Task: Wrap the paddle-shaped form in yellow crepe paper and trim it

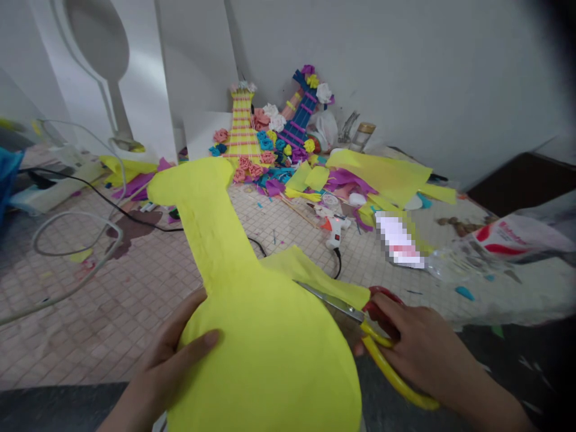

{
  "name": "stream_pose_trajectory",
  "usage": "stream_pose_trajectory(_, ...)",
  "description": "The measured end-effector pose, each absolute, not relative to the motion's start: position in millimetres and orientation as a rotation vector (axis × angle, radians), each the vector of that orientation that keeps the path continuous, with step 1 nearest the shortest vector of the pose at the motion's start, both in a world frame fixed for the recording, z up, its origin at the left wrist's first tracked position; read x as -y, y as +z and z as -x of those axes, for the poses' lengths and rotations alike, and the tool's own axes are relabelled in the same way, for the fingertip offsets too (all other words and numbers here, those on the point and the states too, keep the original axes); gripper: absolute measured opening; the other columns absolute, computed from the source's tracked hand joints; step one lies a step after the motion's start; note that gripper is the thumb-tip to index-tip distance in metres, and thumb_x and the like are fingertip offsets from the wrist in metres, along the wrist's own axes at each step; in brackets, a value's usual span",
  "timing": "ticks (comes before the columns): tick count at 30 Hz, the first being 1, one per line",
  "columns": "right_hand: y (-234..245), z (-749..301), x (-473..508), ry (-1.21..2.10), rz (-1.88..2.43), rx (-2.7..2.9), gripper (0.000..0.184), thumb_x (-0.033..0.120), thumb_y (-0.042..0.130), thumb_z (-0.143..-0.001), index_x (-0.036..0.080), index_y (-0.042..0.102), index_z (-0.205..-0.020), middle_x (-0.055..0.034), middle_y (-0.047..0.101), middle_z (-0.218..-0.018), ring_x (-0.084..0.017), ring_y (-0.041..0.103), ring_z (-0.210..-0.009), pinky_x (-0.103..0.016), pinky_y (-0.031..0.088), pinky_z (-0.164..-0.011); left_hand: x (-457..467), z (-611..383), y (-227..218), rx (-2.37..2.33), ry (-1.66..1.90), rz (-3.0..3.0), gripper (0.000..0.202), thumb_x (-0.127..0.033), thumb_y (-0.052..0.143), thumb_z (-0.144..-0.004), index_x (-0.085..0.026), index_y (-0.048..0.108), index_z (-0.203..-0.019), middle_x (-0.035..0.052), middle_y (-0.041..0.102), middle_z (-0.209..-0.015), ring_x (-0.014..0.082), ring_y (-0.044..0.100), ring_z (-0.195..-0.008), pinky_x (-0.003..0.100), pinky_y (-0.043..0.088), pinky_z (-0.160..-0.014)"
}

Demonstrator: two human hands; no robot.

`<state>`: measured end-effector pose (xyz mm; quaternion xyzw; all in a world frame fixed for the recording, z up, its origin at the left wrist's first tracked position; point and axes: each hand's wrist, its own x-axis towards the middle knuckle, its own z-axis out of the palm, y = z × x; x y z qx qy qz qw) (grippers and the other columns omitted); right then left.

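My left hand (173, 360) grips the left edge of a large yellow foam sheet (252, 324) cut in a guitar-like shape, thumb lying on top. My right hand (418, 348) is closed round red and yellow scissors (360, 318), fingers through the handles. The blades sit in the sheet's right edge, beside a loose yellow offcut strip (315, 273). The sheet is held above the tiled floor, its narrow neck pointing away from me.
Two decorated paper guitars (245, 129) with paper flowers lean against the wall. Yellow, purple and blue scraps (378, 174) litter the floor. A glue gun (335, 231) lies in the middle, cables (81, 240) at the left, plastic bags (508, 240) at the right.
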<state>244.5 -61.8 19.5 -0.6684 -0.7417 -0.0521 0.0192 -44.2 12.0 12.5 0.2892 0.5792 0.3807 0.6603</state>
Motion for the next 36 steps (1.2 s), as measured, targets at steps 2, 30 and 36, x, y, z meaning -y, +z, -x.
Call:
stream_pose_trajectory(2,20,-245,61,-0.179,2.063,2.313,0.026,0.040,0.049,-0.073,0.019,0.049,-0.087,-0.0036,0.067,-0.066,-0.022,0.062,-0.052,-0.029,0.038,-0.046,-13,45,12,-1.304,0.834,-0.564,0.070,-0.028,0.079,-0.045,-0.031,0.052,-0.110,-0.0029,0.072,-0.071,0.0252,0.067,-0.057,0.031,0.056,-0.047)
stream_pose_trajectory(30,25,-252,64,0.409,2.273,2.170,0.056,0.064,0.054,-0.063,0.022,0.046,-0.099,-0.0036,0.065,-0.078,-0.026,0.060,-0.070,-0.034,0.040,-0.058,-9,40,25,-1.377,0.757,-0.669,0.061,-0.035,0.074,-0.052,-0.032,0.051,-0.108,-0.0031,0.070,-0.089,0.0229,0.067,-0.072,0.027,0.056,-0.057)
stream_pose_trajectory(36,20,-248,59,0.353,2.231,2.216,0.039,0.048,0.054,-0.069,0.018,0.048,-0.093,-0.0058,0.063,-0.076,-0.024,0.059,-0.065,-0.032,0.037,-0.055,-11,43,21,-1.376,0.743,-0.709,0.062,-0.038,0.076,-0.050,-0.032,0.053,-0.107,-0.0032,0.070,-0.092,0.0213,0.067,-0.073,0.023,0.055,-0.057)
